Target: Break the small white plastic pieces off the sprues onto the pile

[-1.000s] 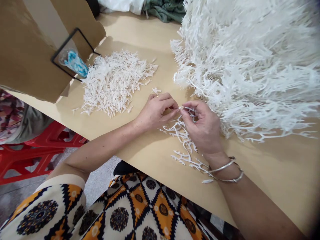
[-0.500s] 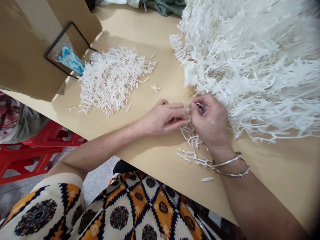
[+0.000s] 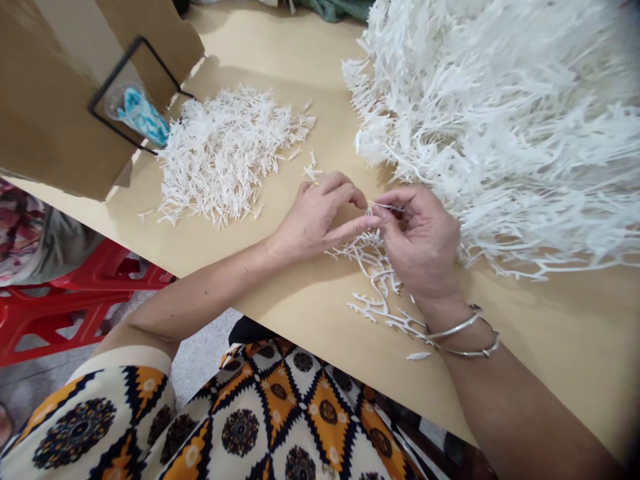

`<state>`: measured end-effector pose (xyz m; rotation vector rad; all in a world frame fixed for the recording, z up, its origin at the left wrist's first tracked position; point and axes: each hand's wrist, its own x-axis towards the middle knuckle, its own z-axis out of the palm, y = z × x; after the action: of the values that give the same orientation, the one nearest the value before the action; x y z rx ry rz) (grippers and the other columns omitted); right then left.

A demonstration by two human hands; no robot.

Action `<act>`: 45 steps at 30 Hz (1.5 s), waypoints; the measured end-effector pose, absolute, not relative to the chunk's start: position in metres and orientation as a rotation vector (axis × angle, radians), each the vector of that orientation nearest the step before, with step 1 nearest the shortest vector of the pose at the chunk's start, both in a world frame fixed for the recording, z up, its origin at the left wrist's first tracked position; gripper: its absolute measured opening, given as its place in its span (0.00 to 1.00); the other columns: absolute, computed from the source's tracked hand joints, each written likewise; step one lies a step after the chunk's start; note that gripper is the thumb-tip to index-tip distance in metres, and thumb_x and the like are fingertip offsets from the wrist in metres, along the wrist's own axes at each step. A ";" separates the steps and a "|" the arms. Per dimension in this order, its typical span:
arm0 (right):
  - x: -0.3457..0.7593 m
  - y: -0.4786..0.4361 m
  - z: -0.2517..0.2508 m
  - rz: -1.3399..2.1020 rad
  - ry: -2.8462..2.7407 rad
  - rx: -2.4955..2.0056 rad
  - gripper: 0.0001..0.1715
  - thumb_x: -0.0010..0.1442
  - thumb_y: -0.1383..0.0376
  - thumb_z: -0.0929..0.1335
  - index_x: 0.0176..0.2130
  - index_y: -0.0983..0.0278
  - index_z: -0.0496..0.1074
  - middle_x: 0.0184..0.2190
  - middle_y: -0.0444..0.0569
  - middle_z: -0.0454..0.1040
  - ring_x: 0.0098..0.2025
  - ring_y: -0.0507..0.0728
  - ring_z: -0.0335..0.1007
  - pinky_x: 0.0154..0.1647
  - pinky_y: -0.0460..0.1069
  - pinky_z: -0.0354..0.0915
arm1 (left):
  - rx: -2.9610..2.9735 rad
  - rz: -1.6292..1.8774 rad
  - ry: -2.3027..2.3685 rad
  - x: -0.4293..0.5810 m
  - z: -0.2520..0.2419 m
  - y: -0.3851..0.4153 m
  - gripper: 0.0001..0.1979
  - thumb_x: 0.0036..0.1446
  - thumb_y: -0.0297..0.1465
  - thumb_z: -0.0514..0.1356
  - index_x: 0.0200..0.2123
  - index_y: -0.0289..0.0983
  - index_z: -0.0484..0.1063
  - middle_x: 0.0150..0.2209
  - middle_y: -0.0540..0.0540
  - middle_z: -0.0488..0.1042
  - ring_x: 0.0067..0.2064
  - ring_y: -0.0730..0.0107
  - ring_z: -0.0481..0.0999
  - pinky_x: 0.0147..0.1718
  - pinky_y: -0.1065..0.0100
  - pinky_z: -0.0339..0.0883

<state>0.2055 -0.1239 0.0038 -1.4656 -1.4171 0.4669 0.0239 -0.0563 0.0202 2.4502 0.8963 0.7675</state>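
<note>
Note the thin white sprig (image 3: 373, 205) pinched tight between thumb and forefinger of the right hand (image 3: 423, 243), long axis crosswise, tip toward the left hand (image 3: 320, 217). Observe left thumb and forefinger parted, just beside that tip; cannot confirm contact.

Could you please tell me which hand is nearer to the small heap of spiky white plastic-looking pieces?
Left. The left hand is to the right of the small white heap, apart from it; the right hand is farther right.
</note>
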 end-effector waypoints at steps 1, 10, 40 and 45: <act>0.204 -0.125 0.005 0.454 -1.443 -1.467 0.04 0.64 0.65 0.71 0.42 0.59 0.75 0.37 0.46 0.79 0.38 0.55 0.76 0.43 0.55 0.73 | 2.452 0.714 0.886 0.026 0.019 -0.058 0.21 0.71 0.52 0.54 0.45 0.40 0.73 0.46 0.46 0.78 0.50 0.65 0.77 0.54 0.59 0.61; 0.201 -0.128 0.008 0.344 -1.540 -1.590 0.09 0.64 0.63 0.71 0.46 0.60 0.76 0.41 0.50 0.81 0.42 0.59 0.79 0.47 0.57 0.74 | 2.357 0.688 0.951 0.024 0.015 -0.053 0.07 0.70 0.36 0.61 0.41 0.39 0.74 0.38 0.52 0.80 0.41 0.71 0.78 0.50 0.61 0.56; 0.207 -0.119 0.001 0.420 -1.339 -1.422 0.06 0.62 0.64 0.71 0.41 0.57 0.72 0.37 0.47 0.77 0.38 0.57 0.75 0.43 0.57 0.74 | 2.438 0.844 1.108 0.024 0.025 -0.055 0.20 0.71 0.51 0.55 0.47 0.42 0.74 0.53 0.42 0.74 0.57 0.57 0.72 0.59 0.53 0.57; 0.198 -0.125 0.008 0.471 -1.319 -1.423 0.04 0.61 0.65 0.72 0.39 0.59 0.74 0.35 0.45 0.77 0.37 0.56 0.76 0.44 0.56 0.74 | 2.472 0.613 0.885 0.033 0.024 -0.063 0.26 0.70 0.55 0.52 0.38 0.39 0.75 0.44 0.47 0.78 0.48 0.64 0.74 0.54 0.55 0.50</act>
<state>0.1978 -0.1248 0.0081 -1.4228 -1.3187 0.4713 0.0328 -0.0629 0.0237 2.4722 0.8850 0.6134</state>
